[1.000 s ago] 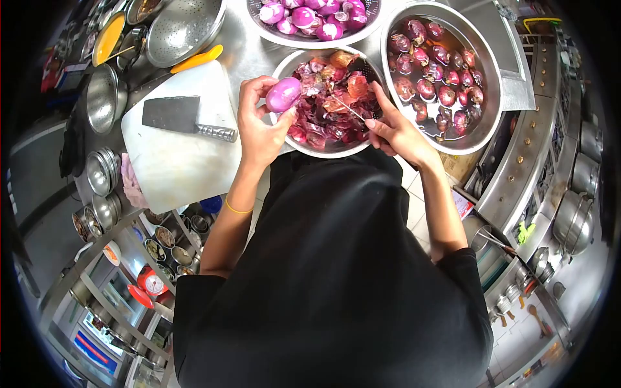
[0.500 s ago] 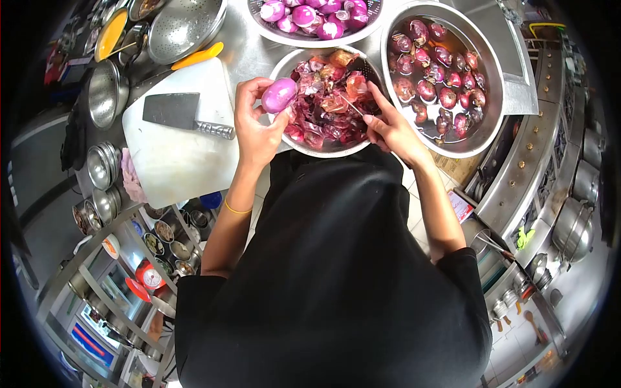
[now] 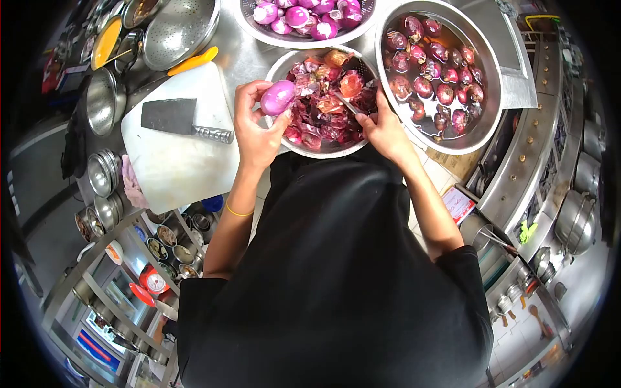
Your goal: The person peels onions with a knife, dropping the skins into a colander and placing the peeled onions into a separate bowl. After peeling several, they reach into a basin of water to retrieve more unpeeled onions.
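Note:
Between the thumb and fingers of my left hand is a smooth, peeled purple onion, held over the left rim of a metal bowl. Loose red onion skins fill that bowl. My right hand, at the bowl's right side, grips a small knife whose thin blade points up and left over the skins. Its handle is hidden in my fingers. Behind the bowl, a perforated metal colander holds several peeled onions. To the right, unpeeled onions sit in liquid in a large metal basin.
Left of the bowl, a cleaver lies on a white cutting board. An orange-yellow handle lies at the board's far edge. Metal bowls and another colander stand farther left. A sink is beyond the basin.
My right hand has turned, and the knife blade now shows wider over the skins. The left hand still holds the onion in nearly the same spot. The whole view has shifted slightly.

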Demonstrator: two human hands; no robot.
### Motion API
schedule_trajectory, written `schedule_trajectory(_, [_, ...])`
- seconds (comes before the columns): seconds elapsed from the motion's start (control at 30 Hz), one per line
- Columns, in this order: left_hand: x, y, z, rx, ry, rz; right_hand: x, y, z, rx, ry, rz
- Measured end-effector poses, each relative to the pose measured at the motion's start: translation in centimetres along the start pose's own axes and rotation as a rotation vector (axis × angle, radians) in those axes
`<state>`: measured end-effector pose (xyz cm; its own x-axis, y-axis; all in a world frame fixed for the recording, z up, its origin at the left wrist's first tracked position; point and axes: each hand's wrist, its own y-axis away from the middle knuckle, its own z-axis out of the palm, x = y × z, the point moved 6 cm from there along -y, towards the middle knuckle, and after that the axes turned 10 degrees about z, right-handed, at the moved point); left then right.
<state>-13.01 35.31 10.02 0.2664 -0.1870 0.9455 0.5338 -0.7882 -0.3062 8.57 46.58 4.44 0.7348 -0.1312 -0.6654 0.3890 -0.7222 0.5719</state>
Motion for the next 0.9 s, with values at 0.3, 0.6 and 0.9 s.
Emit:
schedule_trajectory(0.3, [0.2, 0.1, -0.2, -0.005, -0.004, 0.012, -3.8, 1.0, 0.0, 0.001, 0.316, -0.13])
schedule_trajectory(0.6, [0.3, 0.0, 0.2, -0.046, 0.128, -0.072, -6.1, 3.6, -1.0, -0.406, -0.408, -0.01])
schedule_trajectory(0.9, [-1.4, 0.4, 0.4, -0.092, 0.287, -0.222, -0.5, 0.8, 0.8, -0.335, -0.002, -0.024])
